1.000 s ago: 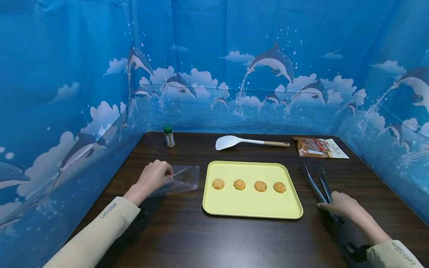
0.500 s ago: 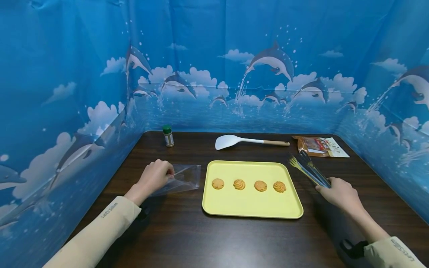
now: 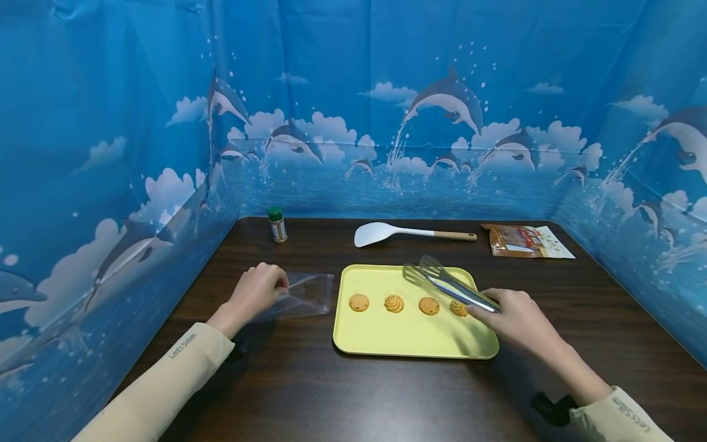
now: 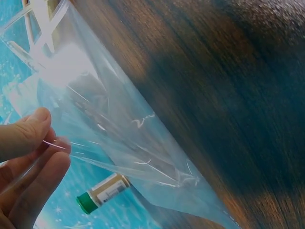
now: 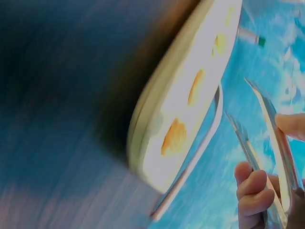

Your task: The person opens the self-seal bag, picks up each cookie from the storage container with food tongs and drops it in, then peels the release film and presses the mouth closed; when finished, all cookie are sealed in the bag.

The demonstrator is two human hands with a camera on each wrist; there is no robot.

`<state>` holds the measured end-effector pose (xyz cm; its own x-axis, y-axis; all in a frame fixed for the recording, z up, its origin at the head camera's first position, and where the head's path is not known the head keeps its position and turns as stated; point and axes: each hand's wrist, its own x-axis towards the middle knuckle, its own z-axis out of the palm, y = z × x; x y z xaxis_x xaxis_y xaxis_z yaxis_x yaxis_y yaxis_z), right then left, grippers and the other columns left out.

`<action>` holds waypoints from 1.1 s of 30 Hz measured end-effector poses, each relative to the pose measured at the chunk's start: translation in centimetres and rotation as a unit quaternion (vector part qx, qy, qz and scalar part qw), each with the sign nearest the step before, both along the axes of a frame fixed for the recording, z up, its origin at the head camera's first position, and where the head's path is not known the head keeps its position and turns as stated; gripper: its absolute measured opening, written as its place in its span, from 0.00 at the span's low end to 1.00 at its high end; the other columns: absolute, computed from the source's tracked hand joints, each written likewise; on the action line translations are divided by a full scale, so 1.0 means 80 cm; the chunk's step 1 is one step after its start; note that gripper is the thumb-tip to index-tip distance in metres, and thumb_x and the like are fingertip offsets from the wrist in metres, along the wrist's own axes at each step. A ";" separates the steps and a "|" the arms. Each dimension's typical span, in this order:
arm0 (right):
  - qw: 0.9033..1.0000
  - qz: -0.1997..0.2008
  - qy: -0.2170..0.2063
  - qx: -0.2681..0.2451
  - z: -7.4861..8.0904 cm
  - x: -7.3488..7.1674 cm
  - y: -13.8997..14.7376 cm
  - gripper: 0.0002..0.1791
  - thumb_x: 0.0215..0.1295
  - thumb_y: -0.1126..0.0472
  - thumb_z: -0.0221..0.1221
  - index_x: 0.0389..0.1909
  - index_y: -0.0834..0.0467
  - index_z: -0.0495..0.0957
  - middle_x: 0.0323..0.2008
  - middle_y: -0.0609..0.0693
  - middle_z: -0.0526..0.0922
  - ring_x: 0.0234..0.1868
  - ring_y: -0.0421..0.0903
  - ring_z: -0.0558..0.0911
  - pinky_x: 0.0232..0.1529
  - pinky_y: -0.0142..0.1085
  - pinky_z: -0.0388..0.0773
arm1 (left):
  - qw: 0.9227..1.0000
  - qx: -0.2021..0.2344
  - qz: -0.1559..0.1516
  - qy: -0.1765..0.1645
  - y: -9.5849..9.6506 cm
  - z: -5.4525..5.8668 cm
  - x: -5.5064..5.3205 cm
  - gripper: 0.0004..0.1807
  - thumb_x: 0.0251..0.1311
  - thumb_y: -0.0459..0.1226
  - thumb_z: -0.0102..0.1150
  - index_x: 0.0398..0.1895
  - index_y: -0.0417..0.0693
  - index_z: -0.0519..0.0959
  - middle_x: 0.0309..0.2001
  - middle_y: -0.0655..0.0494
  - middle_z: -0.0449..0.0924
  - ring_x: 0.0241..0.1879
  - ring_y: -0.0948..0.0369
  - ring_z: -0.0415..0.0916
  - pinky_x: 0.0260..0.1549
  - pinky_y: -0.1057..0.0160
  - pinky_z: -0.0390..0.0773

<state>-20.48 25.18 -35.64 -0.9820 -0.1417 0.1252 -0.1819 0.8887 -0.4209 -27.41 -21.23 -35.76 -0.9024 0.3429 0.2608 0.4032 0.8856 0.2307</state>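
Observation:
Metal tongs (image 3: 453, 285) are gripped in my right hand (image 3: 519, 316), their slotted tips parted above the back right of a yellow tray (image 3: 397, 337). In the right wrist view the thumb presses one arm of the tongs (image 5: 274, 138) and curled fingers wrap the other. On the tray lie several cookies in a row; the rightmost swirled cookie (image 3: 458, 308) is partly hidden by the tongs. To the left of the tray, my left hand (image 3: 255, 294) pinches the edge of a clear plastic bag (image 4: 114, 124) between thumb and fingers. The bag looks empty.
A white spatula (image 3: 375, 234) with a wooden handle lies behind the tray. At the back left stands a green-capped spice jar (image 3: 278, 226). A brown snack packet (image 3: 521, 241) lies at the back right of the dark wooden table (image 3: 309, 393). Dolphin-printed curtains (image 3: 331, 80) enclose it.
My right hand has lifted the tongs off the table at the right and carried them left over the tray. The left hand stays in place with the bag.

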 end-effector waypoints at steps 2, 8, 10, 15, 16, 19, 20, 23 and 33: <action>0.999 0.033 0.014 0.018 -0.002 0.001 -0.017 0.28 0.62 0.45 0.63 0.49 0.66 0.81 0.32 0.50 0.83 0.25 0.40 0.73 0.24 0.34 0.68 | 1.000 0.001 0.000 -0.001 0.001 0.001 0.000 0.02 0.56 0.29 0.67 0.28 0.41 0.87 0.28 0.52 0.85 0.22 0.61 0.78 0.29 0.55 0.82; 0.994 0.083 0.039 0.056 -0.006 0.000 -0.059 0.27 0.60 0.47 0.67 0.51 0.64 0.82 0.43 0.55 0.86 0.37 0.47 0.83 0.34 0.44 0.80 | 1.000 0.002 0.000 0.006 0.005 -0.001 0.001 0.02 0.56 0.29 0.67 0.29 0.40 0.87 0.28 0.51 0.86 0.22 0.61 0.79 0.28 0.56 0.82; 0.993 0.094 0.036 0.067 -0.006 0.000 -0.070 0.27 0.59 0.47 0.67 0.52 0.64 0.81 0.46 0.57 0.86 0.43 0.51 0.85 0.40 0.48 0.81 | 1.000 0.000 -0.001 0.010 0.005 -0.001 0.002 0.02 0.56 0.30 0.67 0.29 0.41 0.88 0.29 0.51 0.86 0.23 0.60 0.80 0.28 0.56 0.82; 0.989 0.121 0.025 0.078 -0.011 0.000 -0.090 0.27 0.60 0.47 0.66 0.54 0.62 0.80 0.42 0.54 0.87 0.40 0.49 0.85 0.41 0.47 0.80 | 1.000 -0.003 -0.002 0.009 0.003 -0.001 0.006 0.02 0.57 0.30 0.67 0.30 0.40 0.88 0.29 0.51 0.86 0.24 0.59 0.80 0.28 0.56 0.82; 0.989 0.122 0.025 0.082 -0.012 0.000 -0.094 0.27 0.61 0.47 0.66 0.54 0.61 0.79 0.42 0.53 0.86 0.39 0.49 0.85 0.41 0.47 0.80 | 1.000 -0.004 -0.002 0.009 0.003 -0.002 0.007 0.02 0.56 0.30 0.67 0.30 0.40 0.88 0.29 0.50 0.86 0.24 0.59 0.80 0.28 0.56 0.83; 0.988 0.115 0.022 0.097 -0.016 0.002 -0.100 0.26 0.62 0.46 0.64 0.55 0.58 0.78 0.41 0.52 0.86 0.39 0.48 0.85 0.40 0.46 0.79 | 1.000 -0.006 -0.002 0.009 0.001 -0.003 0.009 0.02 0.56 0.30 0.67 0.30 0.40 0.88 0.29 0.50 0.86 0.24 0.59 0.81 0.28 0.56 0.83; 0.988 0.110 0.021 0.103 -0.017 0.002 -0.101 0.26 0.62 0.46 0.64 0.55 0.57 0.77 0.42 0.53 0.86 0.39 0.47 0.85 0.39 0.46 0.79 | 1.000 -0.007 -0.003 0.010 0.000 -0.003 0.009 0.02 0.57 0.30 0.67 0.31 0.40 0.88 0.30 0.50 0.86 0.24 0.59 0.81 0.28 0.56 0.83; 0.989 0.098 0.017 0.108 -0.020 0.004 -0.105 0.25 0.63 0.46 0.63 0.56 0.56 0.77 0.42 0.53 0.86 0.35 0.46 0.84 0.32 0.42 0.78 | 1.000 -0.006 -0.005 0.014 -0.001 -0.004 0.010 0.03 0.57 0.30 0.67 0.32 0.40 0.88 0.31 0.49 0.87 0.25 0.58 0.82 0.28 0.56 0.83; 0.989 0.097 0.069 0.090 -0.030 0.005 -0.105 0.24 0.62 0.46 0.64 0.54 0.55 0.79 0.44 0.51 0.86 0.35 0.46 0.84 0.29 0.39 0.77 | 1.000 -0.003 0.005 0.003 -0.003 0.001 0.013 0.04 0.58 0.30 0.65 0.34 0.39 0.88 0.33 0.48 0.87 0.27 0.57 0.83 0.30 0.55 0.83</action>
<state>-20.05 16.80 -38.04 -0.9095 -0.3580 0.2113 -0.4009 0.8899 -0.2175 -26.38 -21.44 -35.72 -0.9041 0.3351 0.2651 0.3956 0.8908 0.2234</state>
